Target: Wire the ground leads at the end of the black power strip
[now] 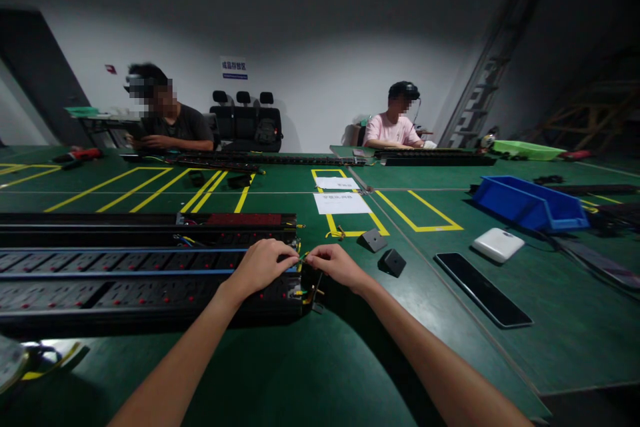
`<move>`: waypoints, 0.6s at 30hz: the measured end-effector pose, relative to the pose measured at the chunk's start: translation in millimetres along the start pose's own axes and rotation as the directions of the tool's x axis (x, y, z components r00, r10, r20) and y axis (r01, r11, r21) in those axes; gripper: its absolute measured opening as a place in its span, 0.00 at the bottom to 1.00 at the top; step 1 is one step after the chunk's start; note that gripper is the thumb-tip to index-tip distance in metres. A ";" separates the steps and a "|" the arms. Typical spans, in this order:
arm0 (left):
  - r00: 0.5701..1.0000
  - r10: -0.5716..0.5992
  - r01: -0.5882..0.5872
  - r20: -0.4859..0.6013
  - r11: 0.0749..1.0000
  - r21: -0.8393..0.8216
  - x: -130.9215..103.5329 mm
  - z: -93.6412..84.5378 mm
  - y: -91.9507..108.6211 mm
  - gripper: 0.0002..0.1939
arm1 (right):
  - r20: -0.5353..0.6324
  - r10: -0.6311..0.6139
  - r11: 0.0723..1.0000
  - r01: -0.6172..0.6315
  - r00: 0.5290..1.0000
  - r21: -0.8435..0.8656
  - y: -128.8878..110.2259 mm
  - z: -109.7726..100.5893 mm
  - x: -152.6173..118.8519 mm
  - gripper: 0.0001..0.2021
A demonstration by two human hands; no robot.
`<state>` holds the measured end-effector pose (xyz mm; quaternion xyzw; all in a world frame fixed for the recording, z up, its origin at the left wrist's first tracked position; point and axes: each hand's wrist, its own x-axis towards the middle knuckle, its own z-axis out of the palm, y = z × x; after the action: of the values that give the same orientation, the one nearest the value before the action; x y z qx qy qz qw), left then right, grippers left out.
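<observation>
Several long black power strips lie side by side on the green table, their open right ends facing the middle. My left hand rests on the end of the nearest strip, fingers pinched on a thin yellow-green wire. My right hand pinches the same wire from the right, almost touching the left hand. More coloured wires stick out of the strip's open end below my hands.
Two small black end caps lie right of my hands, then a flat black plate, a white device and a blue bin. White papers lie further back. Two seated people work at the far edge.
</observation>
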<state>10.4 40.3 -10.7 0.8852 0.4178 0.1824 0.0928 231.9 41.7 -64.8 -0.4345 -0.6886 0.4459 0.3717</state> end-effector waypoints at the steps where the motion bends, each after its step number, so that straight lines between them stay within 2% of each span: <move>1: 1.000 -0.001 0.001 -0.001 1.000 -0.005 -0.1 0.2 -0.3 0.12 | 0.000 0.001 1.000 -0.001 1.000 -0.003 0.2 0.0 0.1 0.13; 18: 0.999 -0.030 0.030 -0.011 0.998 -0.060 -1.3 -2.6 0.5 0.12 | -0.006 0.035 0.999 -0.035 0.999 -0.026 -7.6 0.0 -2.9 0.13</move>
<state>8.9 39.0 -8.5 0.8745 0.4259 0.1987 0.1197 230.9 37.3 -58.0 -0.4527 -0.6854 0.4423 0.3602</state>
